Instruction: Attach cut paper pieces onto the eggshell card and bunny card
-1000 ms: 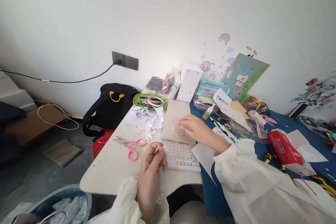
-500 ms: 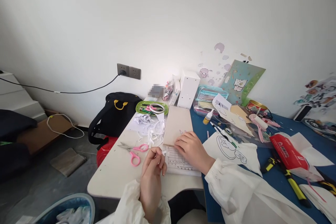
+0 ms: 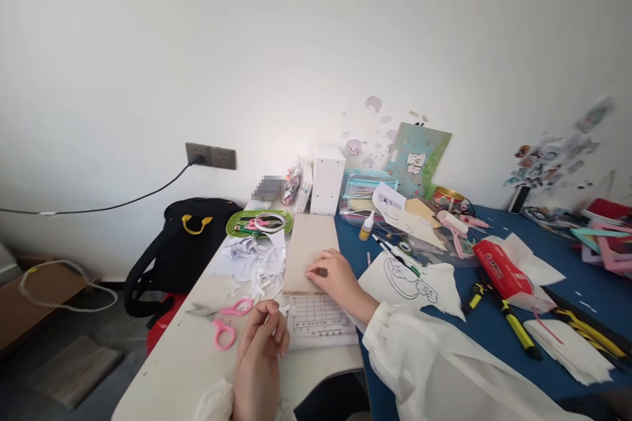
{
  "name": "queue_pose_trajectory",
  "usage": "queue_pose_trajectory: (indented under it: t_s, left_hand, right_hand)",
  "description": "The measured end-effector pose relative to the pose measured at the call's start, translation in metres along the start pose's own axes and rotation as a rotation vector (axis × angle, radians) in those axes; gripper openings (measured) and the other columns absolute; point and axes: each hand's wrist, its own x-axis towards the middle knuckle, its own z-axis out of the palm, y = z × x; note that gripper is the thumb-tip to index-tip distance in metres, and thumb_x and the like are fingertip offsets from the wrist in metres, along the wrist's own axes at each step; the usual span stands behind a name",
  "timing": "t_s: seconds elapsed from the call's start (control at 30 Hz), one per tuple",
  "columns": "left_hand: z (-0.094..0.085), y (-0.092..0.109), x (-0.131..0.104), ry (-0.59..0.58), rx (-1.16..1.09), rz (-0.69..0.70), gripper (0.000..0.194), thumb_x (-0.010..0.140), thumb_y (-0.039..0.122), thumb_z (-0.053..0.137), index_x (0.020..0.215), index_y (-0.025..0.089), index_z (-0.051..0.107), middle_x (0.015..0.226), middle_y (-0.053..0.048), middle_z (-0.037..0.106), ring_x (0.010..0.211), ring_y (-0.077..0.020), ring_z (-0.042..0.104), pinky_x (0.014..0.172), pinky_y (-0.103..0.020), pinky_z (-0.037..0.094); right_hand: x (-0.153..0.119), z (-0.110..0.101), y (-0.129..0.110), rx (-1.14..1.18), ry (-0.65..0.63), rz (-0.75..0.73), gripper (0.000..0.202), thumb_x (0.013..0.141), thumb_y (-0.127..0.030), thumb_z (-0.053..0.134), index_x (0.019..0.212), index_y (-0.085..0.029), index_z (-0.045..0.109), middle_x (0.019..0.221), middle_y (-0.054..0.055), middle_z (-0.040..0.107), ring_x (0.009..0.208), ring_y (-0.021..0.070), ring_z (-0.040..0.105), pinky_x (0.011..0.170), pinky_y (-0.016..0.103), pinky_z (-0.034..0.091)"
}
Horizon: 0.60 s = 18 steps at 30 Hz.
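Note:
My left hand (image 3: 263,348) is closed in a pinch near the table's front edge, with a small white paper piece (image 3: 284,308) at its fingertips. My right hand (image 3: 336,279) rests over the beige board (image 3: 311,237), thumb and fingertips drawn together just above its surface. Whatever lies between those fingertips is too small to make out. Under the board's near edge lies a white sheet printed with a grid (image 3: 320,319). Pink-handled scissors (image 3: 224,334) lie open to the left of my left hand.
White paper scraps (image 3: 259,260) and a green tray (image 3: 232,225) are left of the board. A glue bottle (image 3: 366,227), a drawn-on sheet (image 3: 395,283), a red tissue pack (image 3: 501,270) and yellow-black pliers (image 3: 518,329) lie on the blue mat. A black backpack (image 3: 172,250) stands at the left.
The view has turned right. My right hand has shifted over the spot on the board where small drawn cutouts showed, and its fingers have come together. My left hand keeps its pinch.

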Motion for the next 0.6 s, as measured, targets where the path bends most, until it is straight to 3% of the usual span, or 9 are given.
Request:
queue_pose_trajectory:
  t_s: [0.1, 0.23, 0.3, 0.4, 0.47, 0.6]
  left_hand:
    - [-0.001, 0.001, 0.001, 0.004, 0.023, -0.002, 0.02, 0.07, 0.031, 0.074, 0.07, 0.02, 0.058, 0.065, 0.004, 0.038, 0.054, -0.0088, 0.032, 0.043, -0.018, 0.033]
    - [-0.002, 0.001, 0.003, 0.025, 0.045, -0.005, 0.022, 0.064, 0.031, 0.078, 0.07, 0.021, 0.058, 0.067, 0.004, 0.04, 0.053, -0.0087, 0.032, 0.041, -0.018, 0.034]
    - [-0.002, 0.001, 0.005, 0.019, 0.051, -0.015, 0.023, 0.063, 0.031, 0.078, 0.071, 0.021, 0.058, 0.067, 0.004, 0.041, 0.052, -0.0082, 0.033, 0.041, -0.017, 0.035]
    - [-0.002, 0.0, 0.007, 0.012, 0.059, -0.006, 0.023, 0.063, 0.03, 0.078, 0.07, 0.021, 0.058, 0.069, 0.004, 0.043, 0.052, -0.0079, 0.035, 0.041, -0.017, 0.035]
    - [-0.002, 0.0, 0.008, 0.009, 0.077, 0.009, 0.022, 0.062, 0.029, 0.077, 0.071, 0.021, 0.058, 0.069, 0.004, 0.044, 0.052, -0.0078, 0.035, 0.041, -0.017, 0.035]
    - [0.001, 0.002, 0.007, -0.022, 0.169, 0.044, 0.021, 0.062, 0.03, 0.076, 0.07, 0.02, 0.058, 0.061, 0.004, 0.04, 0.049, -0.0078, 0.032, 0.04, -0.017, 0.032]
  right_hand:
    - [0.008, -0.012, 0.005, -0.014, 0.061, 0.058, 0.012, 0.079, -0.018, 0.065, 0.073, -0.024, 0.074, 0.069, -0.001, 0.071, 0.068, 0.0146, 0.064, 0.067, 0.025, 0.049]
    - [0.013, -0.068, 0.04, -0.126, 0.228, 0.214, 0.03, 0.09, -0.02, 0.041, 0.095, -0.019, 0.07, 0.072, 0.001, 0.072, 0.059, 0.0148, 0.064, 0.059, 0.027, 0.05]
    - [0.005, -0.105, 0.066, -0.237, 0.326, 0.289, 0.029, 0.089, -0.021, 0.041, 0.105, -0.017, 0.066, 0.088, 0.007, 0.071, 0.074, 0.0191, 0.065, 0.068, 0.033, 0.051]
    - [-0.018, -0.148, 0.104, -0.436, 0.394, 0.372, 0.034, 0.077, -0.021, 0.063, 0.11, -0.013, 0.063, 0.11, 0.017, 0.064, 0.105, 0.0315, 0.057, 0.088, 0.046, 0.044]
    - [-0.032, -0.163, 0.125, -0.532, 0.387, 0.406, 0.039, 0.073, -0.022, 0.071, 0.11, -0.013, 0.062, 0.113, 0.017, 0.061, 0.113, 0.0345, 0.052, 0.093, 0.052, 0.041]
    - [-0.045, -0.168, 0.157, -0.613, 0.364, 0.396, 0.03, 0.088, -0.031, 0.06, 0.114, -0.016, 0.058, 0.118, 0.009, 0.059, 0.106, 0.024, 0.057, 0.089, 0.047, 0.047]
